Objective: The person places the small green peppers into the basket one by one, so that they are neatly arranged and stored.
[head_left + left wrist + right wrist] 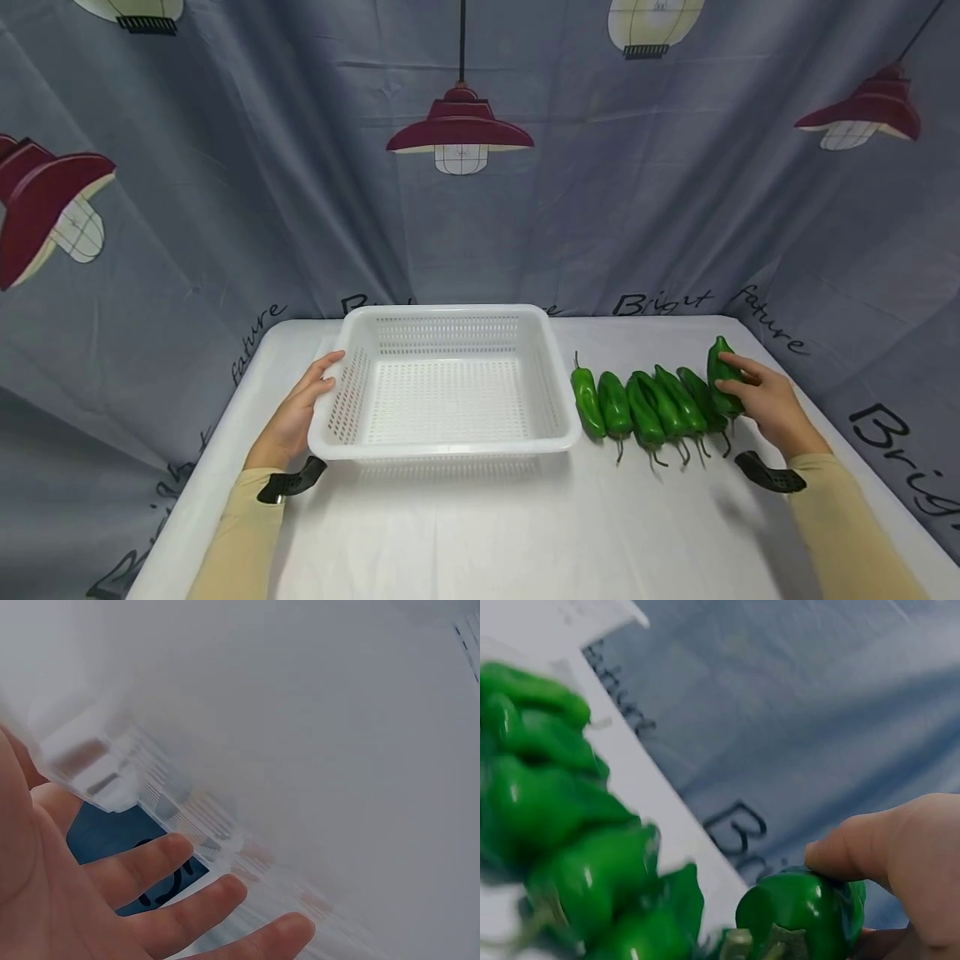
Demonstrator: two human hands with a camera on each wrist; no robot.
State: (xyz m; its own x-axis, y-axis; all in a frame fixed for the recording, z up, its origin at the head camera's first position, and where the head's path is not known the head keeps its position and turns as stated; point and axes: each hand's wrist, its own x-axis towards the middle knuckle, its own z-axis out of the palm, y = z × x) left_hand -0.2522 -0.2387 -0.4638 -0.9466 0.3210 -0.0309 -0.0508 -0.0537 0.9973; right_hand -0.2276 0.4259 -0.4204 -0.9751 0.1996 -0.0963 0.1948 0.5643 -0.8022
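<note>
A white perforated plastic basket (pixel 446 448) stands in the middle of the table in the head view, with bare mesh showing inside. My left hand (pixel 292 417) is at its left side, fingertips right at the rim. Up close in the left wrist view, the fingers (pixel 217 896) are extended and spread beside the basket wall. To the right, my right hand (pixel 768 404) pinches a green pepper (pixel 722 367) at the end of a row. In the right wrist view, the thumb-side fingers press the shiny pepper (pixel 799 907), its stem end facing the camera.
Several green peppers (pixel 615 404) lie side by side between the basket and my right hand, most with stems towards me. The white-covered table (pixel 480 525) meets a grey-blue curtain (pixel 300 167) printed with lamps along its back and sides.
</note>
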